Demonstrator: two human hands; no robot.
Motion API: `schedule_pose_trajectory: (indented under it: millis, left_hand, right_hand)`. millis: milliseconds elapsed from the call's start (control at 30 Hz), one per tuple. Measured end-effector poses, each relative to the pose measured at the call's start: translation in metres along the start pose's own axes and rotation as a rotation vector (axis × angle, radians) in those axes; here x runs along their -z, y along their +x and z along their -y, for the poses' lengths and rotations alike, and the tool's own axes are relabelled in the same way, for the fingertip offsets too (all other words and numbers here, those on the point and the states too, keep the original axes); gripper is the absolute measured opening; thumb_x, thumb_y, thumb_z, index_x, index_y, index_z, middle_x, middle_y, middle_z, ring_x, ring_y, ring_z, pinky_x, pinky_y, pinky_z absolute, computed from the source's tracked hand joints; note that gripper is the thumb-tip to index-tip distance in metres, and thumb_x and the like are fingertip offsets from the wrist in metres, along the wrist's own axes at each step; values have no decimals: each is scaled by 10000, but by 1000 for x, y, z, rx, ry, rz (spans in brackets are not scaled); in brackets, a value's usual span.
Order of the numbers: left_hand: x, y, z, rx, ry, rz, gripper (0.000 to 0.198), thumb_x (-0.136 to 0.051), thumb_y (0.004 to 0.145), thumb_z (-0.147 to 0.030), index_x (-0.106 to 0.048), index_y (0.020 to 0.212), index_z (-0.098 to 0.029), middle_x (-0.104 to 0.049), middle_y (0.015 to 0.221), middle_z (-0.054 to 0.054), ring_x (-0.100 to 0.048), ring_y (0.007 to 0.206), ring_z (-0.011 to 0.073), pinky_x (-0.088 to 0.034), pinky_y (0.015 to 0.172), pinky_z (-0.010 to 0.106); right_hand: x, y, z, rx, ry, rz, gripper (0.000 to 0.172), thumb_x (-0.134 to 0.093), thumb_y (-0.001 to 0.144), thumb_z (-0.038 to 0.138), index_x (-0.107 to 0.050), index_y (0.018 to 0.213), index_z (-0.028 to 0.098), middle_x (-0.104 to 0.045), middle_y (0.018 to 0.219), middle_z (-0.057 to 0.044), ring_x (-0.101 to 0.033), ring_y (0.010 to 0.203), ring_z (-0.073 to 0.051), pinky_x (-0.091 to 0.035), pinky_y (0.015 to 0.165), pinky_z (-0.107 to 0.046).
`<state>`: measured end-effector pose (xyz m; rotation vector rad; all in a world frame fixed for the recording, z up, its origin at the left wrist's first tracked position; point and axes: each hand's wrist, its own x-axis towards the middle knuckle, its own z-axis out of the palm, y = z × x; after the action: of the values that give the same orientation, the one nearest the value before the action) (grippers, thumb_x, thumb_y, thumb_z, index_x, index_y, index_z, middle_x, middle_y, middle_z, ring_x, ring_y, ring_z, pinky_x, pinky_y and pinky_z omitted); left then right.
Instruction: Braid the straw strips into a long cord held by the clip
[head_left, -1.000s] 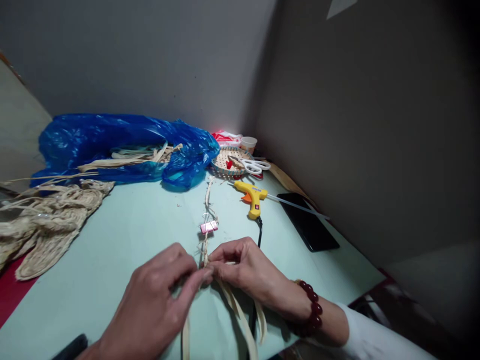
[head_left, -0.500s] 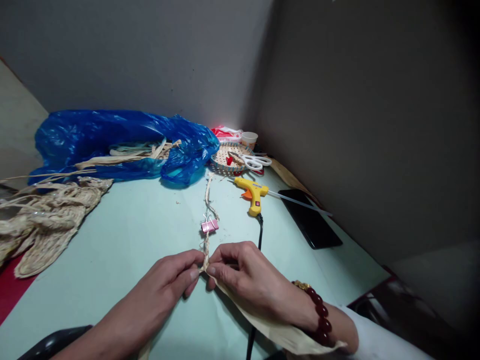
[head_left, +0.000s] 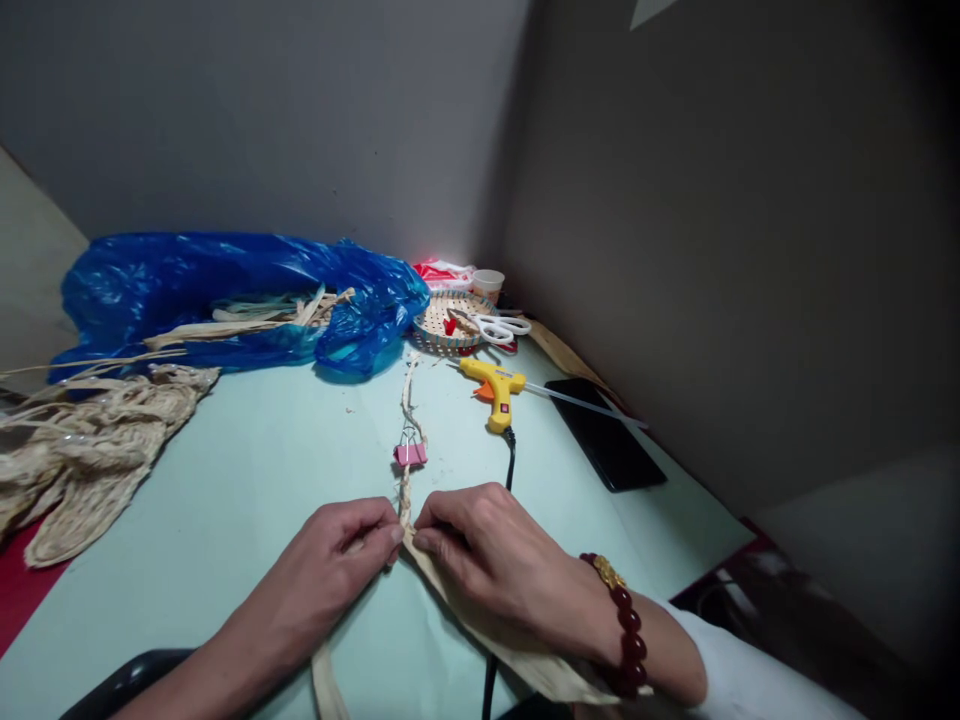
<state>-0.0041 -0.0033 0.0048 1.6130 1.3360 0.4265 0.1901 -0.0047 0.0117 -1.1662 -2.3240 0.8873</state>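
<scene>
A thin braid of pale dried-leaf strips (head_left: 406, 488) runs up the middle of the table, with a pink binder clip (head_left: 410, 455) clamped across it. At the braid's lower end my left hand (head_left: 337, 555) pinches a strand between thumb and fingers. Close beside it, my right hand (head_left: 491, 560) is closed on a wide pale strip (head_left: 517, 655) that trails down under the wrist. Another strip end (head_left: 326, 685) hangs below my left forearm. The fingertips of both hands nearly meet at the braid, and the exact grip on each strand is partly hidden.
A yellow glue gun (head_left: 495, 390) with its cord lies right of the braid, near a black phone (head_left: 607, 435). Behind are a woven basket (head_left: 431, 340), white-handled scissors (head_left: 502, 328), a paper cup (head_left: 488, 285) and a blue plastic bag (head_left: 187, 270). Woven pieces (head_left: 112, 450) lie at left.
My left fingers have curled tighter at the braid, and my right hand has turned slightly. A strip end shows more clearly below my left forearm. The whole view has shifted a little.
</scene>
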Motion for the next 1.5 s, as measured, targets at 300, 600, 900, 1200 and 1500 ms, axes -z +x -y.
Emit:
schedule_pose_trajectory:
  millis: [300,600,900,1200,1500]
  left_hand:
    - [-15,-4,-7,38,-3,-141,268,-470,799,-352,-421,580,-205,-336,581,-62,-336,594,132,-265,545,240]
    - [-7,-3,6,74,-433,80,293,-540,817,-435,-521,681,-176,-370,566,-70,-290,524,99,-223,503,223]
    - [-5,-7,2,89,-448,52,315,-545,828,-455,-510,690,-173,-372,512,-96,-218,427,57,-131,428,219]
    - [-3,-10,-2,-17,-254,41,223,-536,835,-354,-519,687,-189,-460,621,-48,-433,621,130,-337,583,229]
    - [-8,-18,-3,-7,175,-111,357,-437,880,-396,-459,575,-213,-465,519,-42,-442,516,138,-301,520,249]
  right_hand:
    - [-17,-18,22,175,-419,-171,94,-466,800,125,-556,789,150,-603,694,-45,-471,539,-146,-270,464,-280]
    - [-66,-14,18,577,-772,-441,200,-395,790,28,-573,739,105,-516,553,-58,-451,459,-171,-284,401,-285]
    - [2,-5,18,-127,237,-153,288,-534,911,427,-640,965,164,-653,804,-34,-591,728,-151,-438,670,-257]
    - [-4,10,3,-118,470,66,189,-532,905,318,-616,854,157,-538,723,16,-454,648,-100,-351,572,-197]
    - [-19,9,6,-237,481,-120,211,-537,859,242,-682,759,127,-564,646,5,-447,605,-99,-339,555,-206]
